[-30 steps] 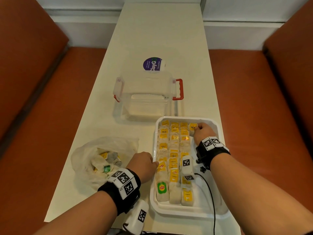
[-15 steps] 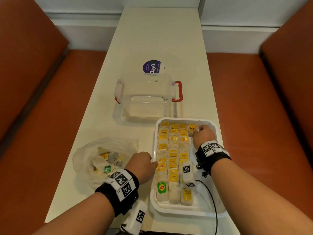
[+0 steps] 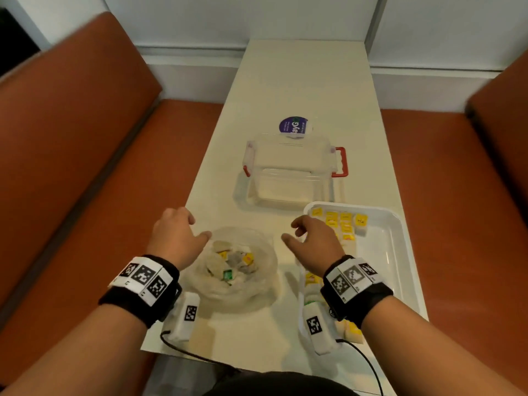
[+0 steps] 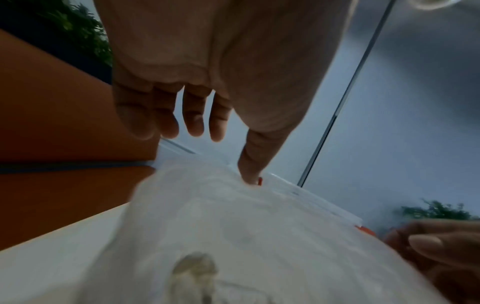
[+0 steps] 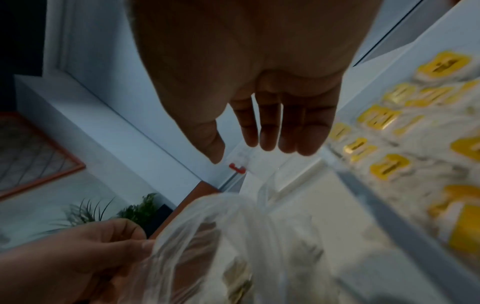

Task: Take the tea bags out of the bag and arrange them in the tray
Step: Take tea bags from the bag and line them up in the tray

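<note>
A clear plastic bag lies open on the table with several tea bags inside, yellow tags and one green. My left hand hovers at its far left rim with fingers loosely curled, and only the thumb tip touches the plastic. Just right of the bag, my right hand hangs empty with fingers relaxed over the left edge of the white tray. Rows of yellow-tagged tea bags fill the tray's left part; my right wrist hides many of them.
An empty clear box with red latches stands behind the bag and tray, and a purple round sticker lies beyond it. Orange benches flank the narrow table. Camera cables hang off the near table edge.
My right hand left the tea bag at the tray's far right corner and came back left, empty. My left hand moved from the tray's left edge to the bag's rim.
</note>
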`<state>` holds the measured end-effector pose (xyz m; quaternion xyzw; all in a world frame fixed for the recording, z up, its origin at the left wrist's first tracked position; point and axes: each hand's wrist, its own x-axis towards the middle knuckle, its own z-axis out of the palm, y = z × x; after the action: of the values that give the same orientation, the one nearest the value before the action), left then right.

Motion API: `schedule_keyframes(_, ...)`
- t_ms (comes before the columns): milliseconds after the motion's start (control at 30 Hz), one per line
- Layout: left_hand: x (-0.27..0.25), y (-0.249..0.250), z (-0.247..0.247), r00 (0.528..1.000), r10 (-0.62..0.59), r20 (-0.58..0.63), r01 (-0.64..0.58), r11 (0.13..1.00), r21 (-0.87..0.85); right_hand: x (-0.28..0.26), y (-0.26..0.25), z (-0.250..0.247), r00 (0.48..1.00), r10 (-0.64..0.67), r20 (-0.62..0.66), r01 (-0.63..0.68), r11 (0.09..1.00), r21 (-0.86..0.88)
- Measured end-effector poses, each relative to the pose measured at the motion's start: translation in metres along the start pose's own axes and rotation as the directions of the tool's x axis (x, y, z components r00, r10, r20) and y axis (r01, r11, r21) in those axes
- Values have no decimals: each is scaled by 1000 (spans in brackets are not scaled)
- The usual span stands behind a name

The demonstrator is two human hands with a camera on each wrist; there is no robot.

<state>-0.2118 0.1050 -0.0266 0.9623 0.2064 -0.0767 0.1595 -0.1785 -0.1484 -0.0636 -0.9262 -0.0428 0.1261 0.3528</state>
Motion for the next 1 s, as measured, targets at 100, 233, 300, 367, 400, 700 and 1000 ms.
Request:
schedule_keyframes(100,-13,-20,10,998,46,-35,-46,999,-20,-6,-18,21,993,31,115,-24,998,-65)
schedule_keyframes(233,-36,-21,15,943,331,-24,-332,938,-104,-17,-33,45,981,100,169,-89,993,-72)
schedule_keyframes(300,-41,-15,18,897,431,100,-415,898,-149,-22,-38,52,970,141,198,-130,989,-71)
schedule_keyframes(367,-37,-11,31,836,488,250,-486,871,-73,-21,-40,58,959,196,202,-179,979,-100)
schedule_keyframes(400,-32,-11,40,813,489,317,-507,862,-31,-20,-39,61,955,226,194,-204,971,-127)
schedule_keyframes(700,18,22,93,764,282,581,-489,840,235,-21,-39,59,929,361,86,-357,932,-62)
schedule_keyframes(1000,15,48,110,804,186,565,-438,827,351,-27,-25,50,925,344,161,-348,937,-4)
